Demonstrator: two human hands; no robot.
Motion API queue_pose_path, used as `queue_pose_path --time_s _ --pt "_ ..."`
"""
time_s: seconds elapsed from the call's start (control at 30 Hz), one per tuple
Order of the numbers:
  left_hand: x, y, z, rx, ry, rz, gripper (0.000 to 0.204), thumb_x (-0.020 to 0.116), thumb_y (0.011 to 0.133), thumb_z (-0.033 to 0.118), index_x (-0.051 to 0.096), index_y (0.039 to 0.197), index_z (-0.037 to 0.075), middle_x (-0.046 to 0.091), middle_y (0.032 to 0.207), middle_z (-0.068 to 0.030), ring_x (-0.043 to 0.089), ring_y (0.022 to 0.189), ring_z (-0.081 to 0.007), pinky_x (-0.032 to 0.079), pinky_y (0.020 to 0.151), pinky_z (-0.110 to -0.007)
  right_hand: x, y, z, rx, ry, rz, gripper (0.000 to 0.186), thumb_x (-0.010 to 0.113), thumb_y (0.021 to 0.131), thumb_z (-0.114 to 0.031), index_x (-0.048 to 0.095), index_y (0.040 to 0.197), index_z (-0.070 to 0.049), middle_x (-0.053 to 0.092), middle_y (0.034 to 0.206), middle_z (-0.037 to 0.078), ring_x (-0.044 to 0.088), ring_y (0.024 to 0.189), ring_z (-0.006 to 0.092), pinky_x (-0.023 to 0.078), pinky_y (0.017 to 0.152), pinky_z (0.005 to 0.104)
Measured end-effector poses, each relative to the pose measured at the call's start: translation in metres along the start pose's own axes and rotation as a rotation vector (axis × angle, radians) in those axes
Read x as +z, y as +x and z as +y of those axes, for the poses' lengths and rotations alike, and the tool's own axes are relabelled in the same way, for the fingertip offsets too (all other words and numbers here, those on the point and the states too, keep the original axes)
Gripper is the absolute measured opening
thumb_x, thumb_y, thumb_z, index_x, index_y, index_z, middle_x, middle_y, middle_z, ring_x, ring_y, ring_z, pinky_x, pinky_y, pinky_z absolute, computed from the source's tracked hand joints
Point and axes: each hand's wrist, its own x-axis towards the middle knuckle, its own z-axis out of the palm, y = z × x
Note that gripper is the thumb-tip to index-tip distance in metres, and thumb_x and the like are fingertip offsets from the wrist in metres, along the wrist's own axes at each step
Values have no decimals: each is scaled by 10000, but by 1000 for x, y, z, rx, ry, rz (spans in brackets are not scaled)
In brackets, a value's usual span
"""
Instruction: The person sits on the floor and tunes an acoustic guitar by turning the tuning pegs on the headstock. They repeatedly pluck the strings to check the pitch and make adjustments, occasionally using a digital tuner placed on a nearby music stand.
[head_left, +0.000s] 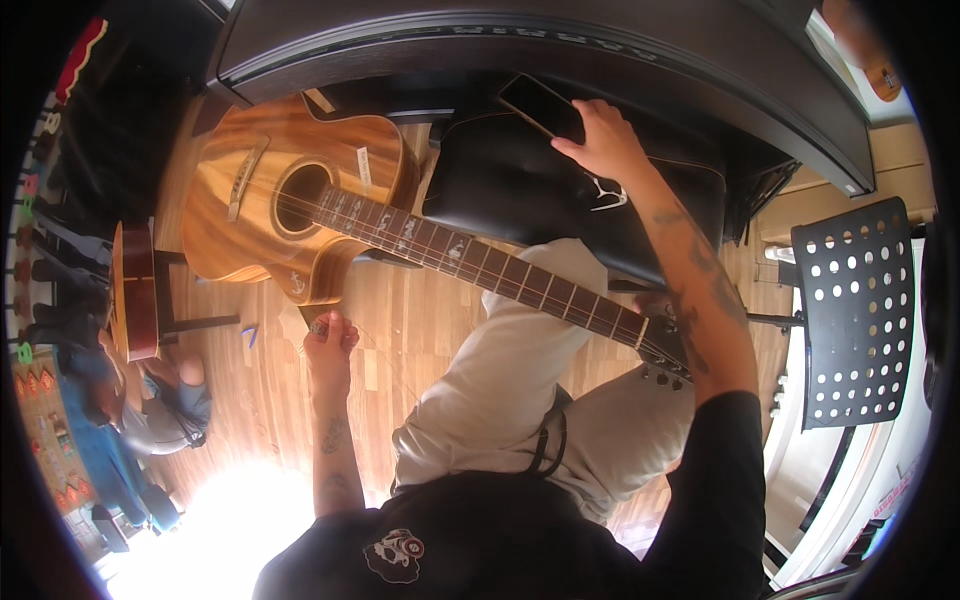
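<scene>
While the right hand clasps the phone by its right end over the seat, the guitar slants from upper left to lower right, its body just beyond the left hand, fingers curled together, contents unclear.

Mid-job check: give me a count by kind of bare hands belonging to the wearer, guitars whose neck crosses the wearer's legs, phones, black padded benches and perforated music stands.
Hands: 2, left hand and right hand
Guitar across the legs: 1
Phone: 1
Black padded bench: 1
Perforated music stand: 1
Total: 6
</scene>
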Motion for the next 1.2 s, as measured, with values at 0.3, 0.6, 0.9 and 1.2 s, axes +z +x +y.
queue_pose_path --time_s 0.3,0.6,0.9,1.2 --pt "-33 -5 -17 -39 0 80 206 620 1036 245 603 1021 40 608 864 -25 603 746 -101 526 699 -246 24 58 10 107 -171 -255 956 877 670 -495 508 1395 7 551 1373 218 496 1328 384 458 1063 496" --pt "-32 5 -15 -37 1 62 164 617 1034 207 592 1015 46 598 870 -18 576 739 -96 515 695 -243 -16 -5 -29 -170 -350 139 827 904 574 -240 548 1292 -38 557 1182 125 553 1107 317 475 963 412" --pt "-24 -1 -27 50 62 -36 229 570 1066 299 599 965 96 557 808 34 504 723 -63 426 646 -234 -112 -182 6 22 30 490 810 895 573 -274 534 1257 -33 540 1139 156 538 1083 356 462 942 437" --pt "8 13 -9 6 5 -179 240 576 1064 292 571 1057 53 546 861 3 505 777 -91 439 724 -253 -207 -399 200 988 -255 1142 939 936 616 -509 499 1177 104 573 1087 197 592 990 294 496 873 393"
